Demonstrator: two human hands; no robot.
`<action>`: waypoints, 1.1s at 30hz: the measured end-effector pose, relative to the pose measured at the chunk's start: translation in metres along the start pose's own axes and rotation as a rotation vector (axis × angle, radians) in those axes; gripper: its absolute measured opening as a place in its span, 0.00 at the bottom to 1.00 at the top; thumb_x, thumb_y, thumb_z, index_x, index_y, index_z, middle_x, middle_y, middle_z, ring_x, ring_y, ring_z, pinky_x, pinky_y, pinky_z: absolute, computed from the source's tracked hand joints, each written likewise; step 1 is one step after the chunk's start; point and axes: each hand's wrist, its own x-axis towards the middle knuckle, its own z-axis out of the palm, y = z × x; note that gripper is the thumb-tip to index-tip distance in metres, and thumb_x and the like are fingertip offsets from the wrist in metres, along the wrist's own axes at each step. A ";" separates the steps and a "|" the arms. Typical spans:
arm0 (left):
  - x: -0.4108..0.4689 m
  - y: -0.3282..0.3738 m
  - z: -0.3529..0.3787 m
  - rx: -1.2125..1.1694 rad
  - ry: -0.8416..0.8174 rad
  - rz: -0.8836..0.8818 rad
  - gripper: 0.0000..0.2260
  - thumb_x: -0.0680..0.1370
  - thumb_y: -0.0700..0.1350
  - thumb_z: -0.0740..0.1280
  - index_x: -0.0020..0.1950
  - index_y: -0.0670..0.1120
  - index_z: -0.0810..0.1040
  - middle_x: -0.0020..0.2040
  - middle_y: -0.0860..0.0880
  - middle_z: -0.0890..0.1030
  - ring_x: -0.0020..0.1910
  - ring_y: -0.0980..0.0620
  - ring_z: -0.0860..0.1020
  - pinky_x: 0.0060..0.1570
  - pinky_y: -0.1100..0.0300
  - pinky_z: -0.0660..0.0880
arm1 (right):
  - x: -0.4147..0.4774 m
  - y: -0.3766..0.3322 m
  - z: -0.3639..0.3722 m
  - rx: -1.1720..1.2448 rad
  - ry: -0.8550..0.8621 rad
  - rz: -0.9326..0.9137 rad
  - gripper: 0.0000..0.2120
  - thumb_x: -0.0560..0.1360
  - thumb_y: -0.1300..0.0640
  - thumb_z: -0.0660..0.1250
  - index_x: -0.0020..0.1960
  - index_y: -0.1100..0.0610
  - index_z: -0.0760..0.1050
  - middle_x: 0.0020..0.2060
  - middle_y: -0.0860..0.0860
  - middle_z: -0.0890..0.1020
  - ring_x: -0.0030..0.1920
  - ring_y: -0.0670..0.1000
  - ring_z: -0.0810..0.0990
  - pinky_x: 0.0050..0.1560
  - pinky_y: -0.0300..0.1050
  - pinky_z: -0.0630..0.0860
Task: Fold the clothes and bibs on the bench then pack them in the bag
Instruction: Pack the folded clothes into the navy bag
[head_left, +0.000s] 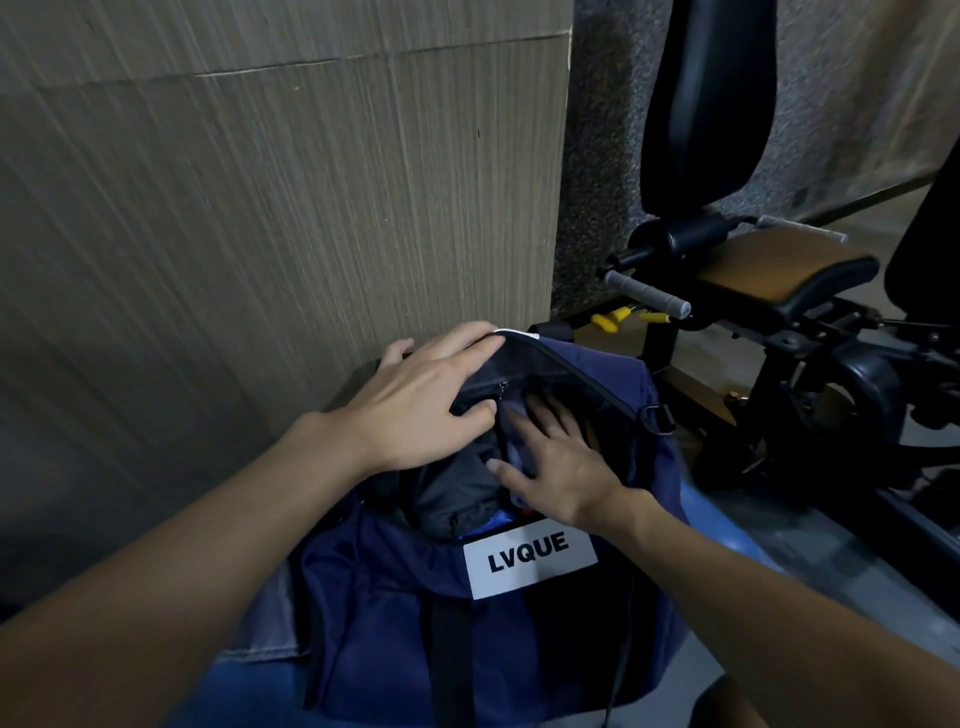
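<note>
Packing looks well along: the left hand (415, 400) pinches the zip edge of the bag (395, 597), holding its mouth open. Just beside it, inside, the right hand (550, 462) presses flat, fingers spread, on dark folded clothes (452, 493). Whether more items wait outside cannot be told. Below the grip, a white label (530, 558) reads "LVQUE".
</note>
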 end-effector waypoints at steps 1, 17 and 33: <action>0.001 0.000 0.000 0.003 0.001 0.007 0.31 0.79 0.58 0.57 0.81 0.52 0.56 0.78 0.63 0.53 0.75 0.58 0.60 0.76 0.42 0.50 | -0.003 0.001 0.002 0.012 -0.004 -0.007 0.38 0.76 0.31 0.55 0.80 0.45 0.46 0.80 0.49 0.47 0.78 0.54 0.41 0.76 0.51 0.46; 0.022 0.008 0.005 0.031 -0.019 0.031 0.33 0.78 0.60 0.56 0.81 0.51 0.55 0.79 0.61 0.52 0.75 0.56 0.61 0.75 0.43 0.54 | -0.006 0.004 0.012 -0.452 -0.092 -0.206 0.38 0.76 0.32 0.38 0.80 0.51 0.36 0.79 0.54 0.38 0.78 0.55 0.34 0.76 0.57 0.36; 0.047 0.014 0.005 -0.009 -0.027 0.112 0.33 0.76 0.63 0.53 0.79 0.50 0.63 0.78 0.60 0.59 0.75 0.58 0.62 0.74 0.46 0.59 | -0.002 0.003 0.006 -0.381 -0.178 -0.179 0.35 0.80 0.34 0.45 0.80 0.49 0.37 0.79 0.51 0.37 0.78 0.52 0.35 0.77 0.54 0.39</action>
